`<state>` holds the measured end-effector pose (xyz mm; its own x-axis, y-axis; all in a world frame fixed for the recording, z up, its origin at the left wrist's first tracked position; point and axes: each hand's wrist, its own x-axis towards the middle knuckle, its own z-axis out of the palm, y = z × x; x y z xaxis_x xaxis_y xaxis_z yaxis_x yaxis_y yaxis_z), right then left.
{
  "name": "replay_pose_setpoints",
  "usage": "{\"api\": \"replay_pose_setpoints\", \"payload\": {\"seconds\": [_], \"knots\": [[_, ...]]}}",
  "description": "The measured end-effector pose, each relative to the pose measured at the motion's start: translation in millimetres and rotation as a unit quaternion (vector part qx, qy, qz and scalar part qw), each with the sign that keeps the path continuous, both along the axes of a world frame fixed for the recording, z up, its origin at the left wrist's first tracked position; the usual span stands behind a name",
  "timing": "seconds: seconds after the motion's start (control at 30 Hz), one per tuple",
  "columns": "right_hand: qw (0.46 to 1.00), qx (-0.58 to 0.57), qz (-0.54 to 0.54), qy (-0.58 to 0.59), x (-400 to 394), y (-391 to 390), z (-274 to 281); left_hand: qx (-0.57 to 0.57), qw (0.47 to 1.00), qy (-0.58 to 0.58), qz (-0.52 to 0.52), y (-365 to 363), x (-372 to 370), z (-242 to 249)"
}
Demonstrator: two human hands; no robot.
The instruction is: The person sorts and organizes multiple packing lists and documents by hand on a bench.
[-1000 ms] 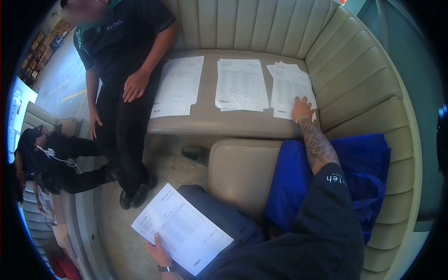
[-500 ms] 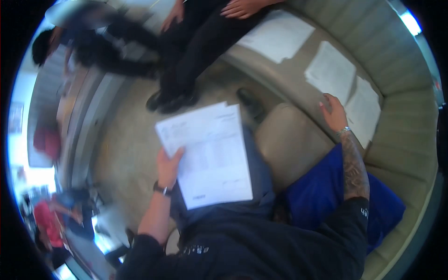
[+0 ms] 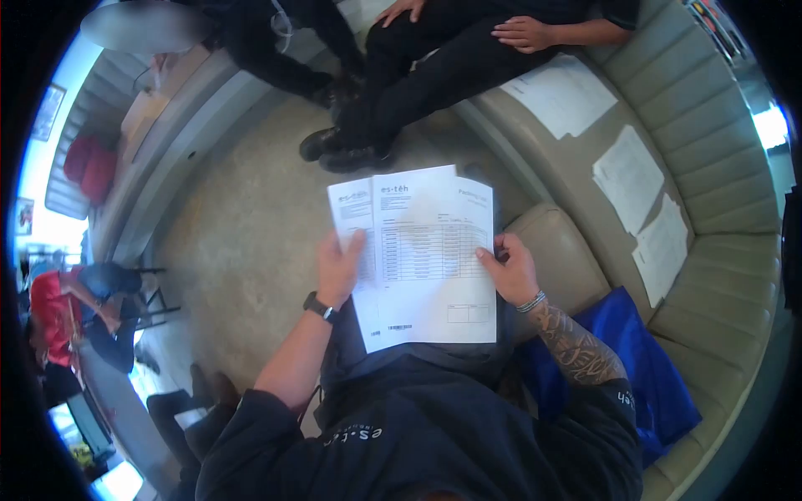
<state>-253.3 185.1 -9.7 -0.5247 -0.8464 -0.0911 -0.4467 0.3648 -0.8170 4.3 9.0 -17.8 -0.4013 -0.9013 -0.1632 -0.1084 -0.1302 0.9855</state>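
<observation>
Left hand point(image 3: 338, 271): grips the left edge of the printed sheets point(image 3: 422, 255), thumb on top, fingers closed behind the paper.
Right hand point(image 3: 511, 271): pinches the right edge of the same sheets, fingers shut on them.
Sheets: a few fanned pages held over the lap, above the floor point(image 3: 242, 242).
Bench seat point(image 3: 568, 179): three separate paper stacks point(image 3: 628, 178) lie along it.
Blue bag point(image 3: 647, 376): beside the right arm; contents cannot be told.
Other person: hand point(image 3: 522, 33) resting on a thigh.
</observation>
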Motion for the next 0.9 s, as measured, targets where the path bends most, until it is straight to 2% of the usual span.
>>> {"api": "replay_pose_setpoints", "payload": {"seconds": [0.03, 0.1, 0.17, 0.27, 0.43, 0.53, 0.67, 0.73, 0.77, 0.83, 0.9], "knots": [[0.99, 0.038, -0.033, -0.129, -6, 4, 3, -0.02, 1.0, -0.008, -0.001, -1, -1, -3], [0.992, -0.042, -0.047, -0.105, -14, 12, -7, -0.027, 0.999, 0.004, -0.017, -2, 0, -10], [0.983, -0.068, -0.07, -0.158, -26, 19, -16, -0.026, 0.999, 0.0, -0.02, -3, -3, -6], [0.974, -0.123, -0.11, -0.157, -47, 25, -23, -0.041, 0.998, -0.025, -0.038, -4, -5, 1], [0.982, -0.047, -0.178, 0.043, -92, 29, -2, -0.031, 0.999, -0.01, -0.037, -5, -2, -6], [0.97, -0.04, -0.212, 0.108, -137, 38, -4, -0.026, 0.998, 0.006, -0.048, -3, -5, -3], [0.947, -0.081, -0.269, 0.157, -207, 50, -24, -0.029, 0.998, -0.013, -0.046, -3, -4, -8], [0.922, -0.034, -0.368, 0.113, -238, 53, -18, -0.042, 0.997, -0.046, -0.045, -3, -7, -7], [0.92, -0.036, -0.373, 0.112, -256, 56, -18, -0.045, 0.997, -0.046, -0.049, -3, -8, -8], [0.88, -0.098, -0.433, 0.17, -297, 66, -32, -0.024, 0.997, -0.041, -0.061, -5, -12, -10], [0.862, -0.078, -0.463, 0.192, -340, 80, -46, -0.015, 0.997, -0.047, -0.063, -2, -20, -2]]}}
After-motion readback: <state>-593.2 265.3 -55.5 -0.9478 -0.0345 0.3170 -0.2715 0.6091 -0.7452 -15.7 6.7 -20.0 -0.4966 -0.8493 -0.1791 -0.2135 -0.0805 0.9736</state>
